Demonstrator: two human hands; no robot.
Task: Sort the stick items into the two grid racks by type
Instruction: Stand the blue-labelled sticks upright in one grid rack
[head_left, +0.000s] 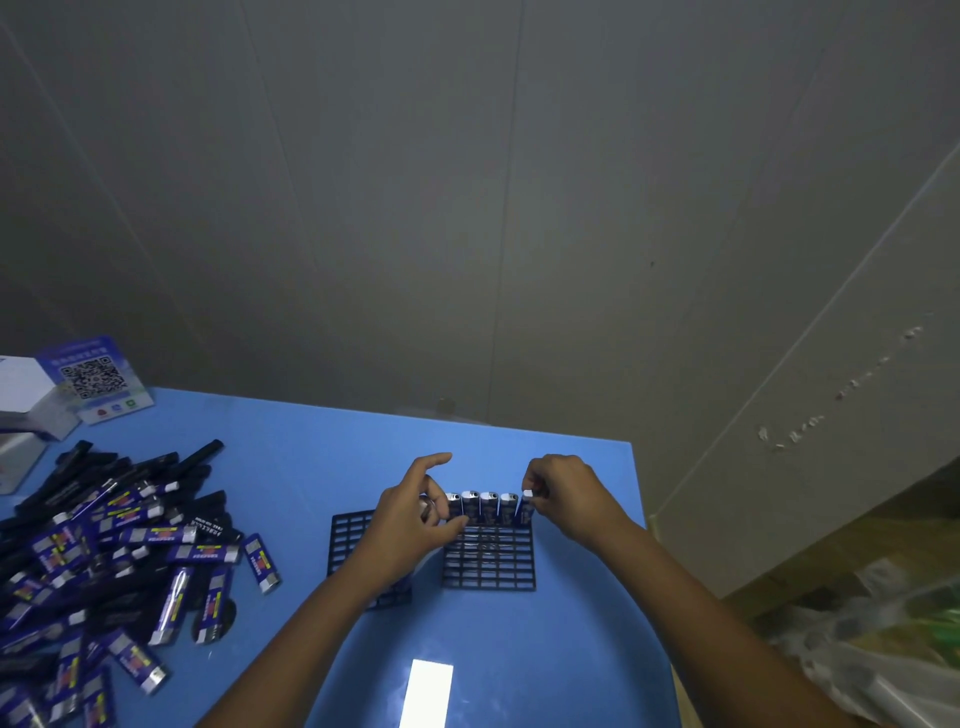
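On the blue counter (311, 467) two black grid racks lie flat side by side, close to the middle of the view. The right rack (488, 564) carries a row of blue sticks with silver caps (480, 506), standing upright along its far edge, at 12 o'clock of that rack. The left rack (348, 540) is just beside it at 9 o'clock and is partly hidden under the left forearm; I cannot tell if anything stands in it. The right hand (563, 496) is at the right end of the row, its fingers curled, and it pinches the top of the last blue stick (527, 506), which is upright in the far right corner of the rack. The left hand (410, 519) is at the left end of the row: the index finger points up and away, the other fingers are curled around some small silver thing beside the first stick, but what exactly it holds I cannot tell. A big loose pile of blue sticks and black sticks (104, 545) lies on the counter at 9 o'clock from the racks, well apart from them, the two kinds mixed together. In the far left corner of the counter a card with a square code (96, 379) stands tilted, beside a white box (21, 384). A bright reflection of a lamp (426, 693) shows on the counter near its front edge.
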